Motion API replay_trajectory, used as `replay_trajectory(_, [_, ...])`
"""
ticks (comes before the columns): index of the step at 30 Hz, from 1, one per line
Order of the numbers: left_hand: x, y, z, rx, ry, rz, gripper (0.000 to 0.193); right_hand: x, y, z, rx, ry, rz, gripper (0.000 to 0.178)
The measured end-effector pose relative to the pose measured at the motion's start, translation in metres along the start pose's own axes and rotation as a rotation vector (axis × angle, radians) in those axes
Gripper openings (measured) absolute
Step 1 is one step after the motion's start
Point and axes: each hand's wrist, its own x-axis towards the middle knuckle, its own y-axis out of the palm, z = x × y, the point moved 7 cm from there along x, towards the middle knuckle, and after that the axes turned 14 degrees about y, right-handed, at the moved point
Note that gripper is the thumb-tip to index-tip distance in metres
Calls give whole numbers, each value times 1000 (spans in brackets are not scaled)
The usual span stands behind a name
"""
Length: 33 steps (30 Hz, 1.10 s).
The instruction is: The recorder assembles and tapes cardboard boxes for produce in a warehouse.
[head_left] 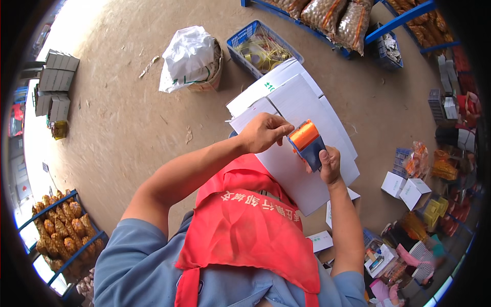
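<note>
Tape dispenser over cardboard, long axis slanting, orange end pointing toward cardboard's far edge. Right hand wrapped round blue end. Left hand: fingertips at orange end's corner; whether pinching tape, cannot tell.

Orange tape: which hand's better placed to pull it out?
Left, probably. The left hand has its fingertips at the left edge of the tape, though whether they pinch it is unclear. The right hand is occupied gripping the blue dispenser.

Right hand partly hidden behind tape dispenser; sacks cut off above.
</note>
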Motion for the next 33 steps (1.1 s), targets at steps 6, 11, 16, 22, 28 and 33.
replay_trajectory(6, [8,-33,-3,-8,19,-56,34,12,6,8,-6,25,30,78])
replay_trajectory(11, [11,-43,3,-70,5,-41,34,17,9,9,3,50,57,80])
replay_trajectory(16, [18,-49,8,-100,40,-23,31,16,10,14,-21,87,39,83])
replay_trajectory(22, [23,-52,9,-105,-4,23,30,15,12,22,-61,87,19,83])
replay_trajectory(28, [30,-83,2,-186,-24,-91,30,5,-3,9,-16,169,-43,81])
replay_trajectory(33, [32,-124,2,-151,2,-115,30,-7,-19,0,8,222,-61,77])
